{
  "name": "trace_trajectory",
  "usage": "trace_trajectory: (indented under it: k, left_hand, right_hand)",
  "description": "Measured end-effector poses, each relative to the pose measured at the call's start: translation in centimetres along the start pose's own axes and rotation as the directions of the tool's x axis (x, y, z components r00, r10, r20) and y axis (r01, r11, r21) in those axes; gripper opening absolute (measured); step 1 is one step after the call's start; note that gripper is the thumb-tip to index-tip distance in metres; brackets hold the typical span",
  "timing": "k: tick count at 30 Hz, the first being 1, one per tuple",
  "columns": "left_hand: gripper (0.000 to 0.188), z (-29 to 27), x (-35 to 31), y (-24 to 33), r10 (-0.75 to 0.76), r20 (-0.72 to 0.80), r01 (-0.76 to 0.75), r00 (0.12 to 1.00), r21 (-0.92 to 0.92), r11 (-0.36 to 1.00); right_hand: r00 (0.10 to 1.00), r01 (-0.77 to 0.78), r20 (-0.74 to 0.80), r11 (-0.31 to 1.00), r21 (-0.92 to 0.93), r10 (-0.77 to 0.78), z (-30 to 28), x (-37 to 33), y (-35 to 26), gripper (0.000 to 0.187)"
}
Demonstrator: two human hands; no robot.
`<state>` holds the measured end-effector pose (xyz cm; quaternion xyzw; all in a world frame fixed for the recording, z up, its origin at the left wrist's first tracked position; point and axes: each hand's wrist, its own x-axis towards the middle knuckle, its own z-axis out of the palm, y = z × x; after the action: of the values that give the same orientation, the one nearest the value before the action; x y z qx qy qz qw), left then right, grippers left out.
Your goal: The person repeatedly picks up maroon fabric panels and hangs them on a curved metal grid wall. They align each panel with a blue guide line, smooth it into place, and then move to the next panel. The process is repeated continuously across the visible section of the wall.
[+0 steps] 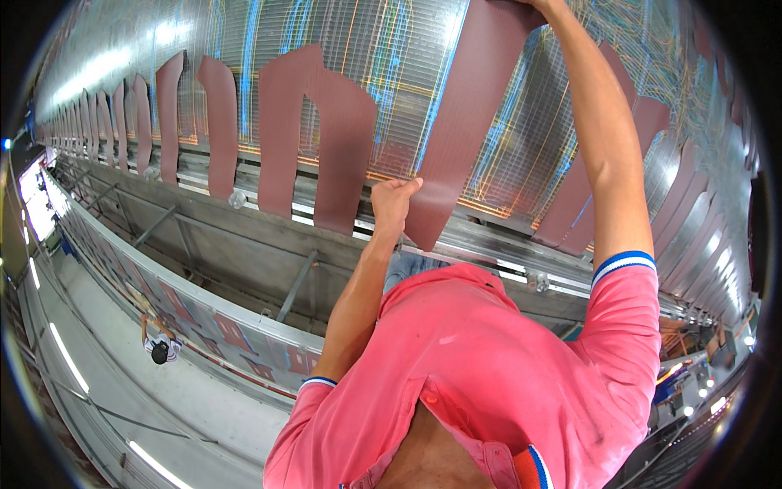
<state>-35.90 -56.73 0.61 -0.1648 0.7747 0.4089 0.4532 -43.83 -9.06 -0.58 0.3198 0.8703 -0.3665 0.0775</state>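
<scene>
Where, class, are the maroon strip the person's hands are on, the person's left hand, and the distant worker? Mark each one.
Maroon strip (467,114): head view, middle of its flat face.
Left hand (392,200): head view, middle of the hand.
Distant worker (160,352): head view, dark top of the head.
</scene>
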Motion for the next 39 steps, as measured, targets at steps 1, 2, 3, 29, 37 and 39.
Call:
trace_trajectory:
  k: [1,2,3,29,37,39]
  left_hand:
    - [0.028,0.0,0.1,-0.1,0.002,-0.009,-0.002,1.000,0.011,1.000]
    - [0.029,0.0,0.1,-0.3,0.005,-0.015,-0.005,1.000,0.023,1.000]
    - [0.029,-0.1,0.1,-0.3,-0.004,-0.015,0.004,1.000,0.021,1.000]
    - [0.028,-0.2,-0.4,0.1,0.030,-0.019,-0.029,0.999,0.057,0.998]
    - [0.026,-0.3,-0.6,1.1,-0.034,0.006,0.033,0.999,0.054,0.998]
    - [0.027,-0.3,-0.6,1.0,-0.031,0.005,0.031,1.000,0.061,0.998]
  right_hand:
    - [1.000,0.018,0.000,1.000,-0.023,-0.018,0.3,0.4,0.1,0.023]
    - [0.999,0.035,0.000,0.998,-0.047,-0.035,0.6,0.6,0.3,0.023]
    - [0.999,0.041,0.005,0.998,-0.049,-0.041,0.8,0.8,0.2,0.023]
    - [1.000,0.010,0.001,0.989,-0.149,-0.011,0.9,0.5,-0.9,0.026]
    - [0.995,-0.017,0.088,0.971,-0.238,0.039,0.1,-1.3,-2.5,0.033]
    - [1.000,-0.014,-0.002,0.943,-0.332,0.014,0.3,-2.1,-2.8,0.035]
